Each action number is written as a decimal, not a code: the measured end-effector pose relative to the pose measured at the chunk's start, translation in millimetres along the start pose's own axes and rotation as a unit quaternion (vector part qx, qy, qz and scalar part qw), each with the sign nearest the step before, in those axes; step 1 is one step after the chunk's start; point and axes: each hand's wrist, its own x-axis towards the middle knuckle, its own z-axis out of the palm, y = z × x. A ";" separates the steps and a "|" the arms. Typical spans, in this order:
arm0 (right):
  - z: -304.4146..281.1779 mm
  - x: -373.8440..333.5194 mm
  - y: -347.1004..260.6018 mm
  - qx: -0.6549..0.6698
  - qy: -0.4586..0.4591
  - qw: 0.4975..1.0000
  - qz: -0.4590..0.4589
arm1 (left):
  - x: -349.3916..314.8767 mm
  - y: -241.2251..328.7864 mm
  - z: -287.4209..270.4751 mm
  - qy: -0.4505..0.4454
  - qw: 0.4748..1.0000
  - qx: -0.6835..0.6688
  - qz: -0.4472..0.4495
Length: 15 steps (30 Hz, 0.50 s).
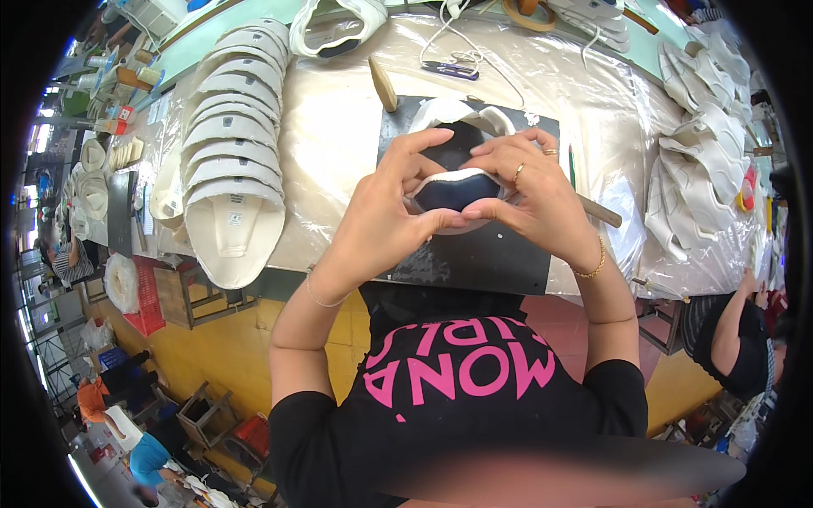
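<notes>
A white shoe upper with a dark lining (457, 191) is held between my two hands above a black board (474, 264). My left hand (391, 190) grips its left side, with the thumb on the near edge of the dark collar. On the other side, my right hand (532, 184) curls round the upper, its thumb pressing the same near edge. Both thumb tips nearly meet at the middle. The far white rim of the upper stands up beyond my fingers. Some of my fingertips are hidden inside or behind the piece.
To the left lies a long row of nested white uppers (234, 241); more white uppers (696, 161) pile up at the right. A wooden piece (383, 83), small snips (450, 69) on a white cord and a wooden handle (600, 211) surround the board. Other people work nearby.
</notes>
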 end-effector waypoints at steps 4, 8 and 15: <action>10.2 2.3 1.6 0.049 0.001 0.999 0.022 | -3.3 -2.8 -10.8 -0.001 0.998 0.057 -0.005; 13.4 -0.6 4.4 0.055 0.010 0.998 0.032 | -4.2 -10.7 -13.7 0.021 0.989 0.141 0.047; 16.6 -6.9 16.5 0.095 0.059 0.992 -0.059 | 11.3 -6.3 -8.0 -0.037 0.996 0.048 -0.059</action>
